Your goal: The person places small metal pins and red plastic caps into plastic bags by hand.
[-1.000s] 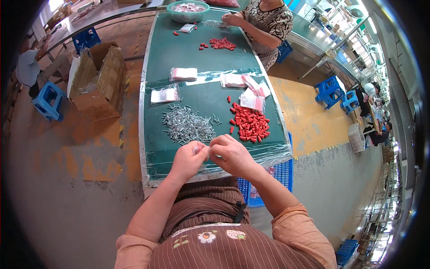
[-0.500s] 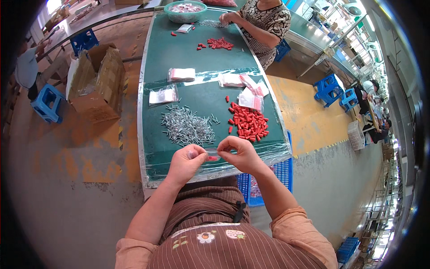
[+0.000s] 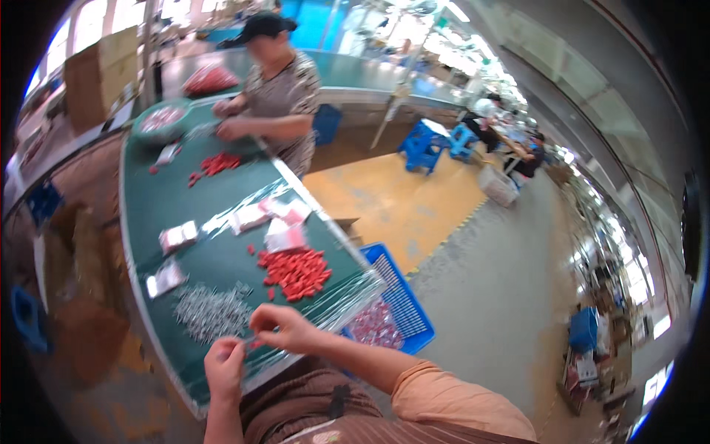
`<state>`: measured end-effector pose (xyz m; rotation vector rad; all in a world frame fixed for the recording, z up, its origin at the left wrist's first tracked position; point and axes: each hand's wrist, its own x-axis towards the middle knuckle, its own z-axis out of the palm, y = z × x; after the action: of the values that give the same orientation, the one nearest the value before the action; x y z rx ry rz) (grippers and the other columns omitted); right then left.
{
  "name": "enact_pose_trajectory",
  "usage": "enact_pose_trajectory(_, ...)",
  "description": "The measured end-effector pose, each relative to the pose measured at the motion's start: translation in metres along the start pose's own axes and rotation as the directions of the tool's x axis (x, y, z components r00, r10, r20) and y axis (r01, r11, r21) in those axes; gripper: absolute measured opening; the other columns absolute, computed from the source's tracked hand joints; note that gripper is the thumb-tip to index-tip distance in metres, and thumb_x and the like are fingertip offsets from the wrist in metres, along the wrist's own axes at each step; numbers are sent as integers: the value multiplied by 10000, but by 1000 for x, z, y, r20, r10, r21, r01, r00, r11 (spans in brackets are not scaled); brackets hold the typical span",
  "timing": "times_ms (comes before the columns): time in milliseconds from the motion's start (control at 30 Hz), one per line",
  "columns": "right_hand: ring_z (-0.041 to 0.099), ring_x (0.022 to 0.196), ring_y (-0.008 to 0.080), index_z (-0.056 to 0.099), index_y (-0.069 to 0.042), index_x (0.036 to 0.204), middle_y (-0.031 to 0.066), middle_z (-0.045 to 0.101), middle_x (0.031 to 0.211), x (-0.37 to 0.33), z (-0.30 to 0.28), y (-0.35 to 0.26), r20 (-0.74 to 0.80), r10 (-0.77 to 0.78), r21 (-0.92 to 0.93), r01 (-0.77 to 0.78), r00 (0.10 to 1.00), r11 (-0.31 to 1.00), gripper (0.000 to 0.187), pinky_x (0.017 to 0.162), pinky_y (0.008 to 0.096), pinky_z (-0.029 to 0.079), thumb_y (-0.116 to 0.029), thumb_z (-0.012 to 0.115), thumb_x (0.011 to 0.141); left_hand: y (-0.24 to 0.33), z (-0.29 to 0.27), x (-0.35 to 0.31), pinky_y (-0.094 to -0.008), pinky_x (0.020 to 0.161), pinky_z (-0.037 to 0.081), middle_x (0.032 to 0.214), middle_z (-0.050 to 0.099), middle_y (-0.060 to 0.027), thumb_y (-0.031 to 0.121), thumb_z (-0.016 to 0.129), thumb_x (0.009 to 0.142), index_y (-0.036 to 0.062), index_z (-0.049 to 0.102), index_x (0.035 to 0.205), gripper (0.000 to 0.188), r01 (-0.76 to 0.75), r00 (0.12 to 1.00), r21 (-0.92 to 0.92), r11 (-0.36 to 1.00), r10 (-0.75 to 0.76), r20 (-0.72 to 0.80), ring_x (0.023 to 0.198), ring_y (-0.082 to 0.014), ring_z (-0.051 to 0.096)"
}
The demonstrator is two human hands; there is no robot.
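Observation:
My left hand (image 3: 224, 365) and my right hand (image 3: 287, 329) meet at the near edge of the table, fingertips pinched. Between them is a small clear plastic bag (image 3: 252, 342) with something red in it, mostly hidden by the fingers and blurred. Just beyond my hands lies a heap of grey metal screws (image 3: 211, 312). A pile of red plastic plugs (image 3: 297, 274) sits to its right. Flat clear bags lie in stacks behind the heaps: one stack (image 3: 166, 278) by the screws, another (image 3: 179, 236) farther back, and loose bags (image 3: 285, 235) touching the red pile.
A blue basket (image 3: 414, 309) holding small filled bags (image 3: 377, 325) stands beside the table's right edge. Across the green table (image 3: 166, 203), a co-worker (image 3: 285, 96) handles pieces near a green basin (image 3: 140, 129) and a smaller red pile (image 3: 220, 163). Blue stools (image 3: 424, 144) stand beyond.
The view has swung right and tilted up, so the table now appears farther left and the blue basket shows more fully. Both hands still pinch the small bag.

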<state>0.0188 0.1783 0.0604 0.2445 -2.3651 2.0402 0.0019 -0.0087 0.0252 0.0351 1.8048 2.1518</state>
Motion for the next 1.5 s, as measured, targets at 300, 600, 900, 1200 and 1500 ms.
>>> enact_pose_trajectory(300, 523, 773, 84, 519, -10, 975, 28, 553, 811, -6, -1, -5, 76, 65, 1, -65, 995, 998, 194, 714, 249, 457, 22, 594, 799, -1, 11, 3, -172, 418, 274, 646, 527, 49, 21, 655, 832, 30, 618, 831, 37, -31, 999, -21, 999, 31, 43, 478, -15, 399)
enact_pose_trajectory(600, 549, 725, 101, 545, -7, 905, 62, 580, 764, -21, -10, -6, -35, -6, -54, 4, 999, 999, 193, 652, 272, 472, -8, 676, 763, 4, 17, -4, -181, 521, 349, 717, 575, 32, 49, 625, 844, 25, 646, 836, 32, 36, 989, 112, 993, -52, 140, 595, -35, 470)
enact_pose_trajectory(900, 584, 706, 110, 601, 11, 922, 66, 610, 806, -110, -155, -60, -530, 199, -176, -337, 824, 925, 142, 599, 232, 474, 18, 626, 782, 5, 15, -2, -202, 447, 331, 785, 563, -31, 289, 498, 964, 34, 548, 1080, 285, 438, 893, -521, 732, -292, 341, 553, -66, 416)
enact_pose_trajectory(1200, 584, 795, 187, 617, -15, 970, 91, 593, 906, -71, -24, -47, -89, 31, -366, -62, 996, 928, 181, 690, 302, 474, -95, 659, 813, 0, 25, -9, -202, 456, 352, 829, 553, -54, 303, 476, 975, 28, 498, 1157, 330, 377, 924, -513, 771, -273, 269, 539, -64, 418)
enact_pose_trajectory(1500, 541, 711, 126, 590, -8, 901, 45, 561, 826, -47, 31, -10, -37, 138, -320, -143, 990, 937, 141, 625, 275, 439, -129, 639, 848, -11, 29, -12, -174, 552, 375, 843, 515, -10, 288, 483, 979, 7, 463, 1182, 347, 185, 981, -454, 871, -136, 138, 621, -40, 435)
